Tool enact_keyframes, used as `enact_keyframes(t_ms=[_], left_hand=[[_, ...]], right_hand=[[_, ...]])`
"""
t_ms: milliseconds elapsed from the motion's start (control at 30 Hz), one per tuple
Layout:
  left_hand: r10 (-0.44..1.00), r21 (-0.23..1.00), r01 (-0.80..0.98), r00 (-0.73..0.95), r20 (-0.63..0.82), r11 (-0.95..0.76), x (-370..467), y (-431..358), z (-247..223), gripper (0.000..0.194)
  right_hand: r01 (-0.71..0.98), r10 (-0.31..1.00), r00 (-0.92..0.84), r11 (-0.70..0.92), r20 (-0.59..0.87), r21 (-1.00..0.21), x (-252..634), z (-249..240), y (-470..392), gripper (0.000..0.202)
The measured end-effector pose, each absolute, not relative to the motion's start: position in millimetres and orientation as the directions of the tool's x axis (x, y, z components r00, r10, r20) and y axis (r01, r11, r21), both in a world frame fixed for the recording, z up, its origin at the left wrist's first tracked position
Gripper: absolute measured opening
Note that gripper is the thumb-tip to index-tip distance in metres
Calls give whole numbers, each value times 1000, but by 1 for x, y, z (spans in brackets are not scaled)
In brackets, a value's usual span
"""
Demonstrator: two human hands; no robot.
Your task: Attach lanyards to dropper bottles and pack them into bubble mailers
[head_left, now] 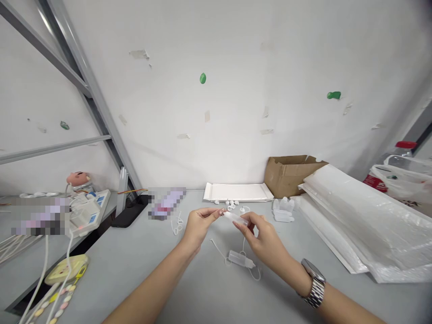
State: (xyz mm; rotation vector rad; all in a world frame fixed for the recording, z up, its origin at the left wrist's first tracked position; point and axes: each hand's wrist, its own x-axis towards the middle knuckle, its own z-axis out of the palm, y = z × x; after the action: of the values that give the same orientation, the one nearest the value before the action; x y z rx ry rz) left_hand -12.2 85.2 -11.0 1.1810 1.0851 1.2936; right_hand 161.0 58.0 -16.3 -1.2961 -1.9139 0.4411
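Observation:
Between the fingers of my right hand [259, 228] lies a small translucent bottle [239, 219], tilted with its white tip toward the left. My left hand [201, 223] pinches at that tip, thumb and fingers pressed together; what they hold there is too small to make out. Below my hands, a second translucent bottle [239, 258] with a thin white looped cord lies on the grey table [135, 274]. Several small white caps [230, 205] sit just behind my hands. More translucent bottles [284, 209] lie to the right.
A flat white tray [238, 192] rests by the wall, beside an open cardboard box [290, 175]. Bubble-wrap sheets [367, 225] cover the right side. White looped cords [177, 225] lie left of my hands. A power strip [91, 216] with cables stands farther left.

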Motion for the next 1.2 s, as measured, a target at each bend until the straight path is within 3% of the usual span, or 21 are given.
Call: enact_keyframes(t_ms=[133, 233, 433, 633, 733, 867, 1033, 1200], left_hand=[[995, 985, -146, 29, 100, -95, -6, 83, -10, 18], [991, 978, -187, 82, 106, -90, 2, 79, -10, 20], [985, 988, -17, 80, 156, -155, 6, 89, -24, 13], [971, 957, 185, -43, 235, -224, -4, 117, -42, 16], [964, 935, 252, -27, 265, -250, -2, 122, -48, 23], [957, 912, 304, -10, 290, -274, 0, 122, -51, 30], [952, 893, 347, 0, 305, -286, -5, 117, -45, 49], [936, 864, 405, -51, 348, -299, -19, 110, -32, 36]], right_hand=[[665, 891, -273, 447, 363, -598, 161, -18, 62, 21], [642, 849, -295, 516, 438, -567, 160, -25, 67, 15], [676, 877, -233, 456, 419, -578, 163, -25, 72, 16], [738, 878, -462, 460, 126, -494, 171, -17, 59, 19], [732, 853, -517, 485, 74, -478, 171, -23, 55, 16], [685, 856, -513, 457, 69, -567, 171, -21, 56, 6], [570, 852, -520, 297, -57, -766, 178, -1, 61, 18], [619, 939, -338, 277, 69, -735, 207, 22, 77, 29]])
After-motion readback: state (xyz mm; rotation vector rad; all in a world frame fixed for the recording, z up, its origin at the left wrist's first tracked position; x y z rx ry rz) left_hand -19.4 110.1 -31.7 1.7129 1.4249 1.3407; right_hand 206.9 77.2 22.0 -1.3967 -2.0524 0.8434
